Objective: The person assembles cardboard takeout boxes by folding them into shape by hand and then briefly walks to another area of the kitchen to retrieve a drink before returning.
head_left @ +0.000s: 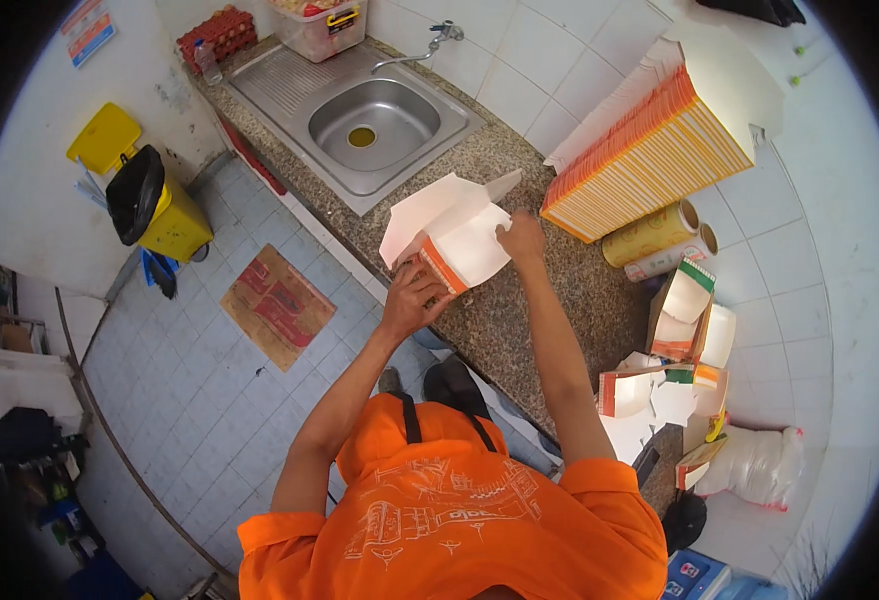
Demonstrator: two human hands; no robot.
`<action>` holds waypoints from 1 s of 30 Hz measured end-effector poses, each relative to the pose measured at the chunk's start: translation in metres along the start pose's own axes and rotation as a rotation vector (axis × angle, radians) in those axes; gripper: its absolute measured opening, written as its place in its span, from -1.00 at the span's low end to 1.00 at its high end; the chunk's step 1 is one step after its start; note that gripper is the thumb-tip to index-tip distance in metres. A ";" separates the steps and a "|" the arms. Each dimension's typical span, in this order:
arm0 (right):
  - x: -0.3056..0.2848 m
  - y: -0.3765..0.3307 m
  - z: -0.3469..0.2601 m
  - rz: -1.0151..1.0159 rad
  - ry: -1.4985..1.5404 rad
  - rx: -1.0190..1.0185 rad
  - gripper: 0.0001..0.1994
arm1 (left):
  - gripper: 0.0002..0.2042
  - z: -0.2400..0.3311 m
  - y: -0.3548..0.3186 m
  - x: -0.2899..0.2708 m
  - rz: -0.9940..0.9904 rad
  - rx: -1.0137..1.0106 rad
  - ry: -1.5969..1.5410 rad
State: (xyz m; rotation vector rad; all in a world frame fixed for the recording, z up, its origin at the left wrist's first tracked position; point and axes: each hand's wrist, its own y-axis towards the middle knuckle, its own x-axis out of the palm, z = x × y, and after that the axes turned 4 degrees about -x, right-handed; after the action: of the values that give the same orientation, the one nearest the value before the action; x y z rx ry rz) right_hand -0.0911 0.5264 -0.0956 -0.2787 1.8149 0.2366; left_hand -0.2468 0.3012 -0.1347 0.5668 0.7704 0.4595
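The left hand (pixel 411 297) is closed around the lower corner of a half-folded paper box (pixel 451 232), fingers curled on its orange-edged side. The right hand (pixel 521 238) presses its fingertips on the box's right flap, thumb and fingers nearly pinched together. The box sits on the granite counter (pixel 519 320), flaps standing open toward twelve o'clock, so it looks only partly shaped: sides coming up, top not closed.

At two o'clock from the hands, a thick stack of flat box blanks (pixel 649 160) leans against the tiled wall, seemingly much work left. At four o'clock lie several finished boxes (pixel 681 320) in a loose pile, with two paper rolls (pixel 659 235) between them and the stack. At eleven o'clock is the steel sink (pixel 364 125); at nine o'clock, on the floor, a yellow bin (pixel 164 215).
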 end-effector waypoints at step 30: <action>0.022 -0.106 -0.109 -0.104 -0.026 -0.546 -0.74 | -0.29 -0.037 -0.013 0.001 -0.131 -0.479 0.174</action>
State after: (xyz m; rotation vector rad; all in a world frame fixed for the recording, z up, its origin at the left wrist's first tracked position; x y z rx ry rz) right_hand -0.1641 0.3913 -0.0905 -0.7458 1.6766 0.6594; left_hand -0.2717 0.3033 -0.1658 0.0297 0.8225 0.5539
